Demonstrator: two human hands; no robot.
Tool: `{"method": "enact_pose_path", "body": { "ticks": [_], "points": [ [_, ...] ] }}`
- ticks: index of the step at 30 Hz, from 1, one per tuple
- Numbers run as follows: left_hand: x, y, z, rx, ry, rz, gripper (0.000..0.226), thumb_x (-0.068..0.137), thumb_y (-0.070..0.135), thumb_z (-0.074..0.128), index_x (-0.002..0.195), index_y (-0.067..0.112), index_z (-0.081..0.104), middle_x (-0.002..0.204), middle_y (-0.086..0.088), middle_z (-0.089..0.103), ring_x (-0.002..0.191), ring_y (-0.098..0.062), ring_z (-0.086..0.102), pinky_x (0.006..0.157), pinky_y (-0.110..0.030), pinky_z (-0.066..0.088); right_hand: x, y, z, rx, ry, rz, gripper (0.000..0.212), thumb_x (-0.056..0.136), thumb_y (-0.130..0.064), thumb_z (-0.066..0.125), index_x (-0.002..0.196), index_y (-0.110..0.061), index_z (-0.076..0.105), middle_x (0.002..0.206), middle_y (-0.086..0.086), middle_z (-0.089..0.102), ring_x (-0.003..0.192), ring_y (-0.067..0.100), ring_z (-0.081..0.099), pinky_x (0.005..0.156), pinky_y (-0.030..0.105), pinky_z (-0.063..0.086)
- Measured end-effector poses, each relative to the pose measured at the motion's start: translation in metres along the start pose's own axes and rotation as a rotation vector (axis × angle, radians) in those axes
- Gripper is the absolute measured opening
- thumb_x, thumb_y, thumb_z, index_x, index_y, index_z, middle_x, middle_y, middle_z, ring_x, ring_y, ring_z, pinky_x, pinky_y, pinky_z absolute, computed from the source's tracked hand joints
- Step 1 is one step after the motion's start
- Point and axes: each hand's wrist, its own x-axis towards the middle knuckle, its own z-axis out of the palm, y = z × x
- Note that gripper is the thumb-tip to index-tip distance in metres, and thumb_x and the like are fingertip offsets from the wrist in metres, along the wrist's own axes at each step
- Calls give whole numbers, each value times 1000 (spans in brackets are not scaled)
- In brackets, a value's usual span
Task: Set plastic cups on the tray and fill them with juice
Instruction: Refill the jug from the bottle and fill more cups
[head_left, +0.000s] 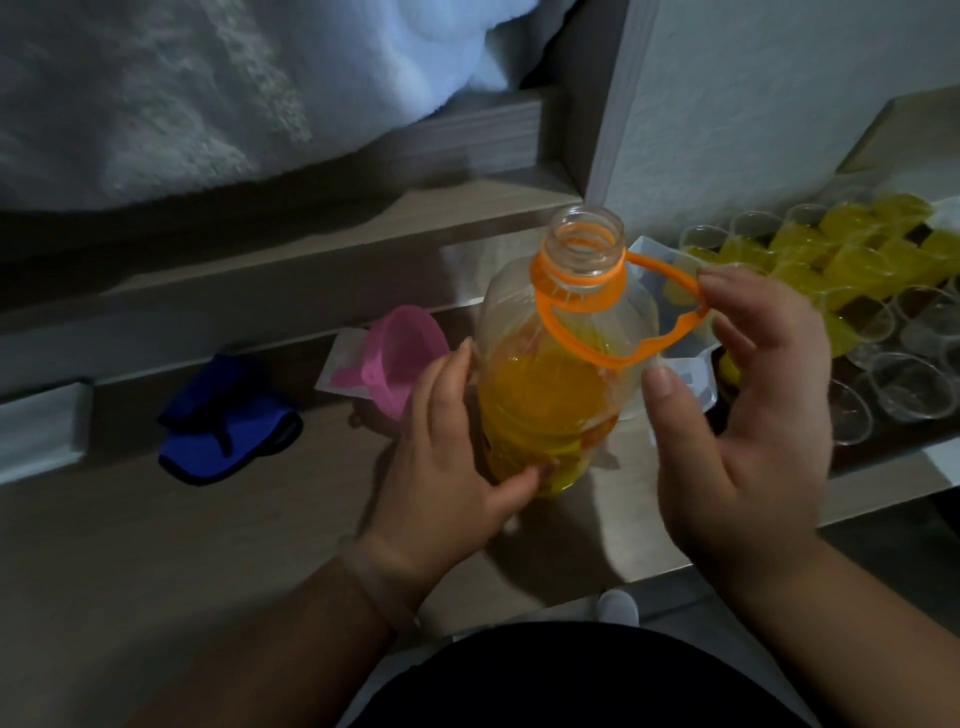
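Note:
A clear juice bottle (550, 395) stands uncapped on the wooden surface, about half full of orange juice. An orange carry handle (623, 358) loops from its neck ring. My left hand (447, 467) grips the lower left side of the bottle. My right hand (743, 415) hooks its fingertips on the orange handle at the right. On the tray (883, 457) at the right stand many clear plastic cups: several filled cups (862, 244) at the back hold yellow juice, several empty cups (904, 384) sit nearer.
A pink funnel (405, 358) lies on a white packet behind the bottle's left. A blue cloth (228, 421) lies further left. A translucent plastic container (691, 374) sits behind the bottle. White bedding (208, 88) fills the back. The surface's front edge runs near my body.

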Motion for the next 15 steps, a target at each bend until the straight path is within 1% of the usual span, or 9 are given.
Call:
{"method": "enact_pose_path", "body": {
  "ticks": [2, 4, 6, 8, 9, 11, 12, 14, 15],
  "points": [
    [2, 4, 6, -22, -99, -112, 113, 61, 58, 77, 144, 39, 2, 152, -4, 23, 139, -10, 21, 113, -37, 28, -4, 2, 6, 76, 5, 20, 40, 87, -26, 59, 122, -14, 44, 126, 3, 45, 121, 30, 47, 98, 55, 41],
    [4, 6, 14, -50, -79, -151, 118, 56, 64, 74, 144, 40, 0, 155, -4, 19, 137, -3, 14, 112, -25, 17, -8, 6, 10, 129, 12, 54, 39, 85, -28, 62, 120, -20, 45, 125, 11, 47, 121, 33, 48, 95, 56, 43],
    [8, 9, 21, -84, -34, -158, 126, 54, 66, 72, 149, 26, 0, 155, 6, 13, 140, 2, 9, 112, -17, 13, -12, 9, 11, 117, 2, 63, 41, 85, -30, 63, 119, -18, 45, 125, 12, 47, 120, 33, 49, 95, 55, 44],
    [10, 9, 30, -108, -20, -138, 131, 54, 62, 73, 151, 8, 2, 149, 20, 1, 137, 16, -3, 109, -5, 7, -14, 10, 11, 98, -20, 53, 41, 85, -31, 63, 118, -16, 46, 124, 7, 46, 120, 29, 49, 94, 54, 44],
    [11, 9, 34, -145, -10, -150, 131, 55, 61, 74, 150, 3, 5, 149, 19, 1, 136, 17, -2, 110, -5, 9, -15, 11, 11, 88, -27, 34, 40, 85, -31, 63, 117, -15, 47, 125, 5, 46, 121, 25, 49, 95, 52, 45],
    [15, 8, 43, -270, -18, -273, 133, 51, 73, 73, 150, 7, 14, 153, 8, 23, 141, 0, 20, 112, -19, 27, -17, 15, 7, 36, -27, -22, 41, 85, -30, 63, 119, -13, 47, 125, 6, 45, 124, 17, 45, 99, 45, 43],
    [16, 8, 46, -256, -23, -320, 133, 48, 81, 68, 150, 12, 18, 151, 4, 32, 139, -6, 30, 111, -24, 32, -18, 19, 5, 1, -14, -43, 44, 85, -29, 62, 122, -11, 46, 126, 6, 44, 125, 16, 44, 100, 42, 42],
    [15, 8, 51, -136, -4, -336, 131, 49, 89, 58, 149, 12, 23, 150, 0, 34, 138, -6, 31, 111, -20, 28, -19, 31, -2, -61, 51, -9, 49, 86, -28, 61, 128, -11, 42, 129, 0, 41, 125, 23, 43, 100, 46, 42],
    [15, 7, 54, -103, 19, -312, 129, 51, 87, 60, 148, 11, 24, 151, -1, 33, 139, -6, 29, 112, -20, 26, -21, 39, -5, -94, 95, 42, 52, 86, -29, 61, 130, -12, 40, 131, -8, 38, 124, 26, 44, 98, 50, 42]
  ]
}}
